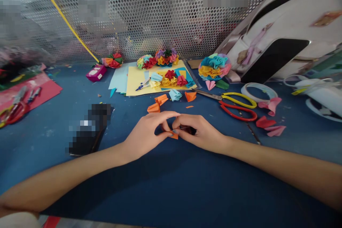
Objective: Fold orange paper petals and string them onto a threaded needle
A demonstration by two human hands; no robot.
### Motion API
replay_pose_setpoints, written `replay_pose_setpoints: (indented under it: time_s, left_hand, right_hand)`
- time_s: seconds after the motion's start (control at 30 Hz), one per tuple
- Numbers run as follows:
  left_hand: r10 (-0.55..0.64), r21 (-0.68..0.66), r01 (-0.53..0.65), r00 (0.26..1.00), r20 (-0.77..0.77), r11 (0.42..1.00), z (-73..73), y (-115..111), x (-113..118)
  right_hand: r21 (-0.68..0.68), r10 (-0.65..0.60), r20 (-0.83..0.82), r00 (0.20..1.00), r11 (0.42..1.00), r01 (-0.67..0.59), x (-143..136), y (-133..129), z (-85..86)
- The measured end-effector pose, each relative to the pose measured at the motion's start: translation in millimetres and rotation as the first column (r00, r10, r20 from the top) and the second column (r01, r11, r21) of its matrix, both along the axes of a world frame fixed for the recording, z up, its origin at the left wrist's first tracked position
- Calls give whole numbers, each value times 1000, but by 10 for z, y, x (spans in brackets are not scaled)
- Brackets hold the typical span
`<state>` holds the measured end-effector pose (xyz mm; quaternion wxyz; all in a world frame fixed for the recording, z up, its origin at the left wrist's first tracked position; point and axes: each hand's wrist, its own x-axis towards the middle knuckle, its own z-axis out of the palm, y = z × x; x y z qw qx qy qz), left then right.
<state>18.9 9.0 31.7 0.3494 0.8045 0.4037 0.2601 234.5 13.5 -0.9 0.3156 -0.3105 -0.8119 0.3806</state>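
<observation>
Both hands meet over the middle of the blue table, fingertips close together. Between them is a small piece of orange paper (175,135), mostly covered by the fingers. My left hand (148,133) pinches it from the left between thumb and fingers. From the right, my right hand (200,131) is closed at the same paper, thumb against the index finger; a thin dark line shows by these fingers, too fine to name. Just beyond lie folded orange paper pieces (154,108), a light blue folded piece (175,95) and another orange piece (190,96).
Scissors with yellow and red handles (237,101) lie right of the hands, near a tape roll (259,91) and pink paper pieces. A phone (89,130) lies left. Paper sheets (133,82) and pleated paper flowers (215,67) are behind, before a perforated metal panel. A white bag (299,10) stands right.
</observation>
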Motion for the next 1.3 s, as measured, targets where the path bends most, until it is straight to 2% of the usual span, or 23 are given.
replay_pose_setpoints:
  time_s: [0.07,0.1,0.17,0.23,0.33,0.4,0.6,0.77,0.9,0.97,1.03,1.17,1.23,1.3]
  left_hand:
    - [-28,134,33,999,-44,990,0,-22,-9]
    - [-35,148,43,998,-53,988,4,-24,-14]
    - [-32,85,35,999,-40,996,21,-12,-20]
    - [-21,-41,21,1000,5,999,40,17,-21]
    - [-24,-217,46,994,102,975,47,64,-22]
    - [-21,-287,63,989,149,956,39,85,-23]
    - [-11,-320,67,985,174,945,55,81,-10]
    - [3,-308,57,982,191,950,29,81,1]
    - [0,-363,70,982,191,929,-11,109,-18]
    - [-14,-375,80,984,175,923,-14,122,-32]
    - [-32,-376,90,987,159,922,-10,133,-44]
    - [-59,-379,117,985,160,918,-14,141,-50]
    - [-62,-373,119,985,162,920,-24,132,-49]
    - [-61,-341,112,986,157,933,-30,112,-51]
  right_hand:
    - [24,-11,-17,1000,1000,11,3,-1,-9]
    - [36,-15,-24,1000,999,16,4,-2,-10]
    - [67,-22,-25,999,997,24,5,-6,-7]
    - [106,-29,-7,1000,994,29,8,-9,-2]
    - [149,-26,30,999,989,21,15,-9,3]
    - [159,-23,39,999,987,17,20,-6,5]
    - [166,-17,44,999,986,10,19,-8,32]
    - [238,-42,85,996,971,20,11,-28,32]
    - [316,-93,121,988,947,50,15,-23,5]
    - [370,-118,148,982,927,56,28,-12,-6]
    - [468,-139,189,972,883,36,47,3,-7]
    - [685,-167,264,950,726,-62,85,24,13]
    - [699,-157,284,946,709,-93,89,26,21]
    - [671,-135,292,947,734,-102,81,24,22]
